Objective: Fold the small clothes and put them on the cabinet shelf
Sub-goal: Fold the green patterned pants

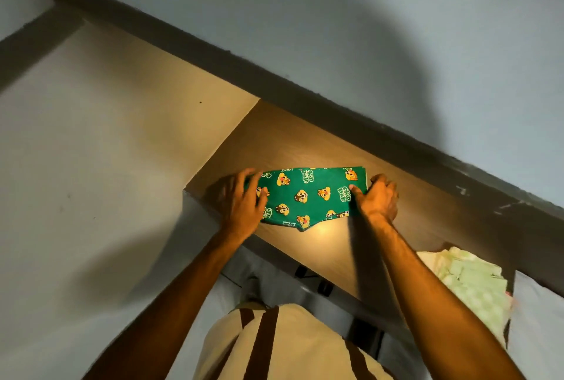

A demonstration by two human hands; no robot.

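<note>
A small green garment (308, 196), printed all over with yellow-and-brown cartoon chipmunk faces and pale lettering, lies folded flat on a wooden cabinet shelf (335, 245), near the shelf's left end and closer to its back edge than its front. The cloth forms a rough rectangle, its far edge straight and its near edge dipping to a blunt point. A person's left hand (241, 199) lies on the garment's left end, fingers (254, 179) spread and pressing flat on the fabric. The right hand (378, 196) is at the right end, thumb on top of the cloth and the other fingers curled at its edge, pinching it. A stack of pale green folded cloth (470, 282) sits well apart, at the shelf's front right. A warm light glares off the wood just in front of the garment.
</note>
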